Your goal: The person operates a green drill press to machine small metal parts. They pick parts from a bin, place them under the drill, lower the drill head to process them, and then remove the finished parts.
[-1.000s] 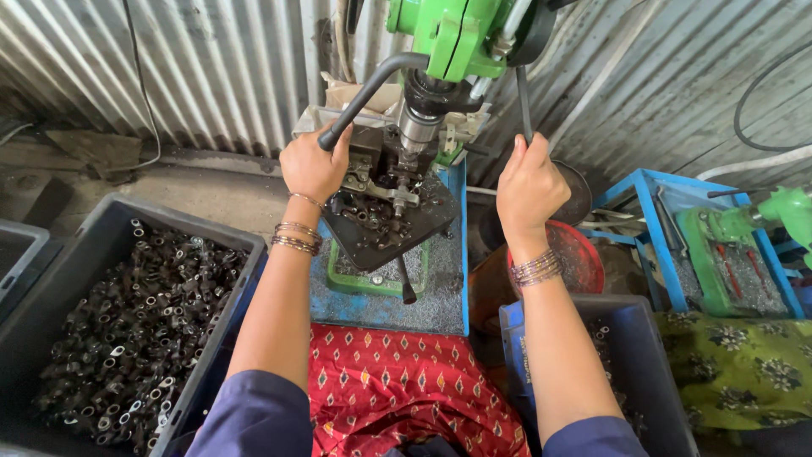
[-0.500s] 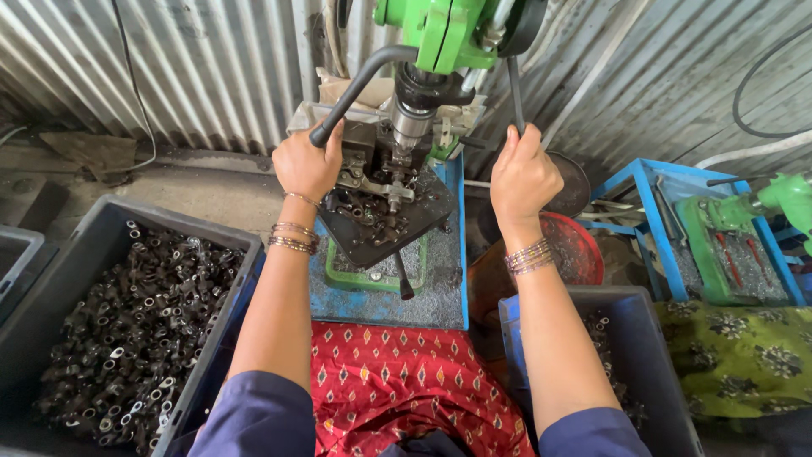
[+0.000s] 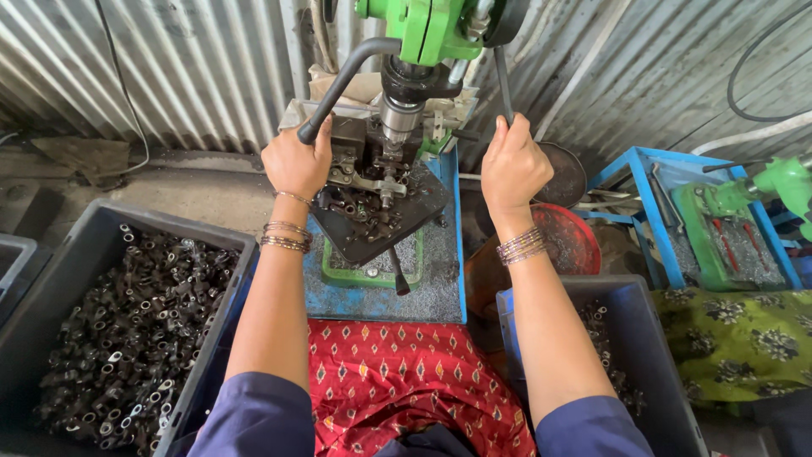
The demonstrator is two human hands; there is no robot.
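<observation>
Here, head view only. The green drill press (image 3: 431,30) stands over a blue tabletop (image 3: 440,288), its spindle (image 3: 397,114) down over a dark fixture plate (image 3: 381,216) strewn with small metal parts.

The left hand (image 3: 296,161) is curled at the end of the curved black lever (image 3: 342,80); fingers wrapped, thumb side up, lever end just at the palm. The right hand (image 3: 512,165) is closed in a fist round the straight black feed handle (image 3: 503,85), gripping its lower end.

Handling, as a judgement: both levers look like rigid steel bars, stiff, not fragile, possibly oily and so a bit slick. Best taken near the free end, where the hands sit, for leverage. The small fittings look dense and hard, heavy in bulk, light singly.

Containers:
- Dark grey crate (image 3: 51,288) at left, well filled with dark metal fittings (image 3: 135,330), tubular, jumbled.
- Blue crate (image 3: 643,355) at right, beside the right forearm; fewer such pieces show along its inner wall, most of it hidden by the arm.
- Red basin (image 3: 567,241) behind it; contents cannot be told.
- Blue frame tray (image 3: 651,211) at far right holding a green tool body (image 3: 727,237).

Red patterned cloth (image 3: 397,381) covers the lap below.
</observation>
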